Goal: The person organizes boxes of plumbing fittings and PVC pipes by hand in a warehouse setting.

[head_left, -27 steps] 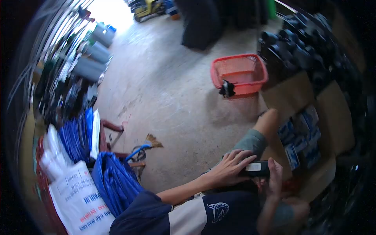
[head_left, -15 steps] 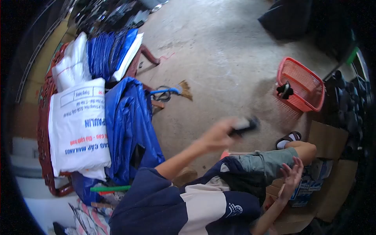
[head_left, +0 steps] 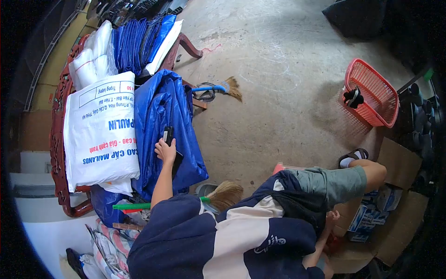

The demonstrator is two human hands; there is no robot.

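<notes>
My left hand is closed round a small black object with a pale label, held against the folded blue tarp. A black patch shows on the tarp beside my wrist. The white printed sack lies just left of the tarp. Low on the right, my right hand is beside my shorts, its visible fingers curled; what they hold, if anything, is hidden. Near it stands an open cardboard box with several blue-and-white small boxes inside.
A carved wooden bench bears the tarp, sack, clear-wrapped white rolls and folded blue sheets. A red basket with a black item stands on the concrete floor. Brooms lie near the bench; dark goods line the right side.
My left hand has swung left from over the floor, bringing the small black object to the blue tarp. My right hand has dropped from a raised, spread-finger pose to beside my shorts.
</notes>
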